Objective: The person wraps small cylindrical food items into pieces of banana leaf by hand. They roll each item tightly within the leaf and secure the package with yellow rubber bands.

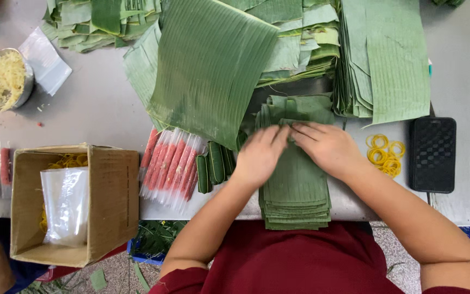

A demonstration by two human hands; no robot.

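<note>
A stack of cut green banana-leaf strips [296,191] lies on the grey table in front of me. Both hands rest on its upper part. My left hand [260,156] and my right hand [326,147] meet fingertip to fingertip over the top strip, pinching or folding its far end. Whether a small item sits under the fingers is hidden. To the left of the stack lie three small rolled leaf parcels [214,165] and a row of pink sticks in clear plastic sleeves [171,165].
Big banana leaves [210,68] and leaf stacks [387,57] fill the far table. Yellow rubber bands [385,154] and a black phone [432,154] lie right. A cardboard box [110,198] with a plastic bag stands left, a metal bowl [24,87] of shredded yellow food beyond.
</note>
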